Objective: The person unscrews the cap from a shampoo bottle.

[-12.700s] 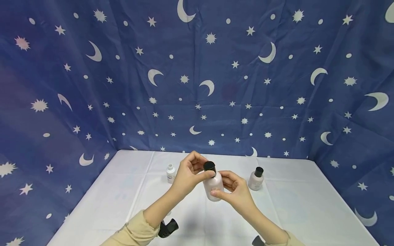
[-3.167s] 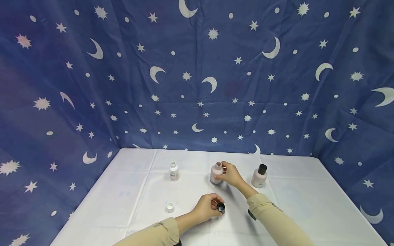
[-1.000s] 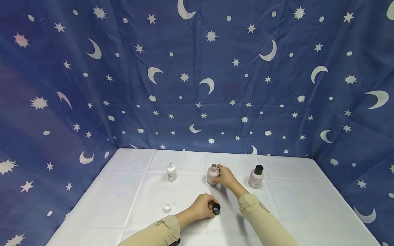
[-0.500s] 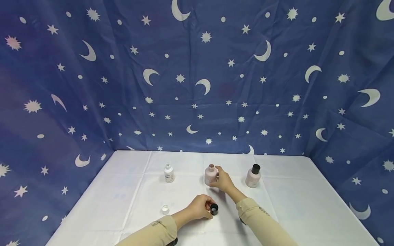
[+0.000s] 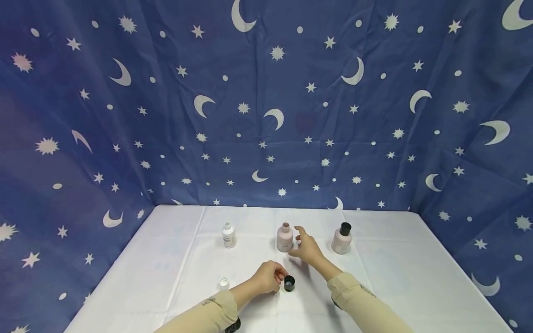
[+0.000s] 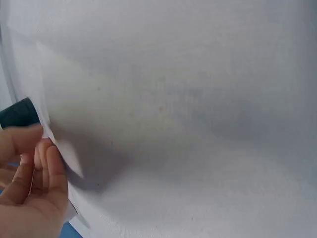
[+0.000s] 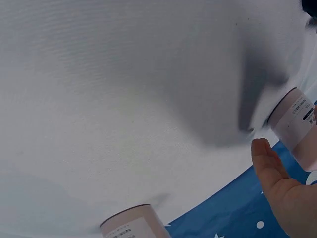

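Observation:
An uncapped pink bottle (image 5: 285,238) stands upright in the middle of the table. Just to its right is my right hand (image 5: 309,249), thumb and fingers spread apart and clear of the bottle; the right wrist view has these fingers (image 7: 270,168) beside the labelled bottle (image 7: 299,126). Nearer to me, a black cap (image 5: 289,283) sits on the cloth with its hollow side up. My left hand (image 5: 266,277) is right beside it on the left, fingers loosely bent and holding nothing. In the left wrist view, the hand (image 6: 37,183) has its thumb close to the dark cap (image 6: 20,113).
To the left stands an open white bottle (image 5: 229,235), with a white cap (image 5: 224,283) lying nearer to me. A second pink bottle (image 5: 341,239), black cap on, stands at right. A blue curtain (image 5: 266,115) with moons and stars rises behind the white table (image 5: 395,277).
The black cap came off the pink bottle, which was set down upright. Since half a second ago, the left hand has let go of the cap and the right hand has released the bottle, drawing back right.

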### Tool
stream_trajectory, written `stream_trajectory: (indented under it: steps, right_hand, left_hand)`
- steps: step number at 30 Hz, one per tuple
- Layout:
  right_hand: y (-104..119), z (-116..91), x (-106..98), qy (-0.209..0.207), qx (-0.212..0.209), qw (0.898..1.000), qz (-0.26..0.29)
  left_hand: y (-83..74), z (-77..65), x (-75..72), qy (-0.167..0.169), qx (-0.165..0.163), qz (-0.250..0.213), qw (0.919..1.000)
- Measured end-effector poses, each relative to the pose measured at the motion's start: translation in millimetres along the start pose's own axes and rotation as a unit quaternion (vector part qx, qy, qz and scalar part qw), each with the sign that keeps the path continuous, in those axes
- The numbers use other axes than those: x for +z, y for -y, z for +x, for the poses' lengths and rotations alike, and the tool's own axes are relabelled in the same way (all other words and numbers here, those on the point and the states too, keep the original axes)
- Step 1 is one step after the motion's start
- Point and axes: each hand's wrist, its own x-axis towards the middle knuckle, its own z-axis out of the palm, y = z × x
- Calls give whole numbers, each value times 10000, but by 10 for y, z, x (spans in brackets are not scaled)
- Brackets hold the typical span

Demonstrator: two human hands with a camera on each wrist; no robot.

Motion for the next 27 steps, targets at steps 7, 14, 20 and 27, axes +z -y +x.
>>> stream_trajectory:
  steps: [7,14,20,27]
  right_hand:
    - [-80,-94,-72,-100,-55,9998,-162]
    - [-146,-197,-151,-101,-117,9999,-33]
    - [-217,-291,-211,-85,-12,9999,-75]
    - [-265,-444,-295,-174,130,9997,110]
  left_hand:
    - [-15,-3,-87,-517,-191,7,9985]
    - [-78,69,-134,-744,-102,90,9971]
    - [-176,152,-138,-698,-33,62,9975]
    - [-293,251,-103,-723,5,90,9973]
